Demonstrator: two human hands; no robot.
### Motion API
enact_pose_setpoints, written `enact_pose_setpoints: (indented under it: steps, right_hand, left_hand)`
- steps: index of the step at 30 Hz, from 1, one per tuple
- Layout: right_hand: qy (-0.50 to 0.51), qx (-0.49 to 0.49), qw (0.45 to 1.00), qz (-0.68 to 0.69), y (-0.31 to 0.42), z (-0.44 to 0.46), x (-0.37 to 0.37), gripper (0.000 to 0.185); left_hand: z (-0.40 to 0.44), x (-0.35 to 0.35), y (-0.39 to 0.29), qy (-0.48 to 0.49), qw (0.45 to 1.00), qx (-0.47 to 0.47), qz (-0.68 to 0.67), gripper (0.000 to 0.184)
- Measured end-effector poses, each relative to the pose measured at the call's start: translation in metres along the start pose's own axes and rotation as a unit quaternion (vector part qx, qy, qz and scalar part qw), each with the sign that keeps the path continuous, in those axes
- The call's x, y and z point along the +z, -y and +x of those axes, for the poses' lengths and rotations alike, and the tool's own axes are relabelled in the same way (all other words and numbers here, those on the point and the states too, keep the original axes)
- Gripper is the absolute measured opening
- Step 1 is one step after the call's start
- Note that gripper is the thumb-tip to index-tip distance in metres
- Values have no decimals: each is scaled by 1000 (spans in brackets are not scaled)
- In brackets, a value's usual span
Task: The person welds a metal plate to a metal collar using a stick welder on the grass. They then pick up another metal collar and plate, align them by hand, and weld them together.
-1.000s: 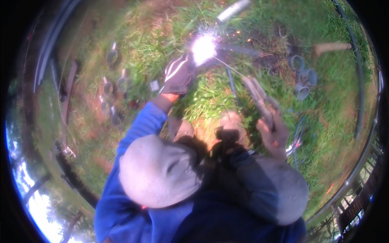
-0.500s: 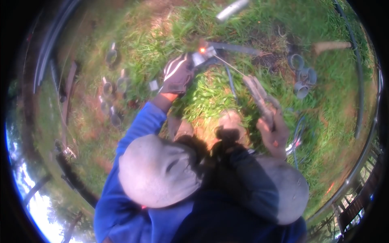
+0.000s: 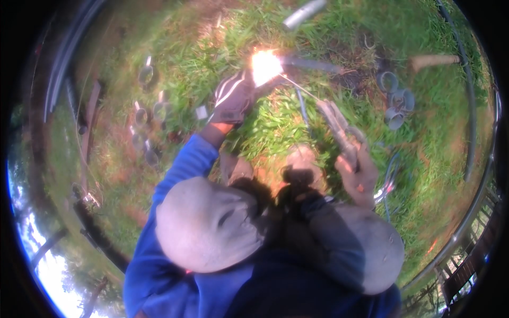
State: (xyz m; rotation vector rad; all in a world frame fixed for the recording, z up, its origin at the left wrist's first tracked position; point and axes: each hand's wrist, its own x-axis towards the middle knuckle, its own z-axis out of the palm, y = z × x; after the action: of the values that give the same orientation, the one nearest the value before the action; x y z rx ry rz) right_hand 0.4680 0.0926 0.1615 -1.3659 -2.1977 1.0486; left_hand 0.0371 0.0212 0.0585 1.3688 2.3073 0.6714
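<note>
My left hand [image 3: 233, 98], in a dark glove with white stripes, is closed at the near left side of a metal piece, which white glare now hides. The glare comes from a welding arc [image 3: 266, 67] at the tip of a thin welding rod [image 3: 300, 86]. That rod sits in an electrode holder [image 3: 338, 130], and my right hand [image 3: 359, 172] is wrapped around the holder's handle. A dark metal bar [image 3: 315, 65] runs rightward from the glare, over the grass. The exact grip of my left fingertips is lost in the brightness.
Several short pipe rings with tabs [image 3: 141, 116] lie in the grass at left. More pipe rings [image 3: 395, 99] are grouped at right, near a wooden handle [image 3: 435, 62]. A pale tube [image 3: 305, 13] lies at the top. Cable [image 3: 389, 180] runs beside my right hand.
The small orange glow at the rod's tip has flared into a large white arc with sparks, covering the metal piece. Both hands stay almost where they were.
</note>
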Motion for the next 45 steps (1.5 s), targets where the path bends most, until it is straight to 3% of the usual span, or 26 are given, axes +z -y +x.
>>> enact_pose_setpoints:
  steps: [12,14,17,20,22,25,26,29,30,31,35,37,45]
  right_hand:
    - [8,41,999,15,-5,-1,2,69]
    - [14,40,999,1,2,1,-1,69]
    - [20,44,999,-9,4,1,-1,68]
    - [5,9,1000,-9,0,2,1,68]
    - [14,3,1000,3,-1,3,1,68]
    - [22,20,1000,-2,-4,3,1,69]
    - [25,26,999,-4,-6,3,1,69]
    - [0,13,999,38,-7,2,6,71]
    - [-10,31,998,49,-3,0,5,71]
    - [-16,41,998,54,-2,0,4,72]
    - [-11,10,1000,17,-9,0,4,71]
    - [-8,6,1000,3,-8,-1,3,69]
    - [3,41,999,4,-1,-1,2,69]
  left_hand:
    - [-2,-12,-10,13,999,9,-34,36]
    - [-1,3,5,22,994,-38,-99,40]
    - [0,9,11,-12,978,-4,-210,38]
    - [-2,-7,-6,26,990,-29,-132,36]
    - [-4,-16,-16,16,999,29,-1,26]
    - [-10,-14,-13,-51,991,100,-69,20]
    - [-9,11,18,-56,984,93,-143,21]
    - [-5,-5,1,-34,994,33,-97,18]
    - [-3,-10,-4,-42,995,58,-64,18]
    - [-4,-12,-5,-90,984,153,15,20]
    - [-2,-10,-5,-79,990,118,-9,24]
    - [-4,-9,-3,-117,981,157,-9,25]
    - [-4,-11,-6,-85,989,124,7,21]
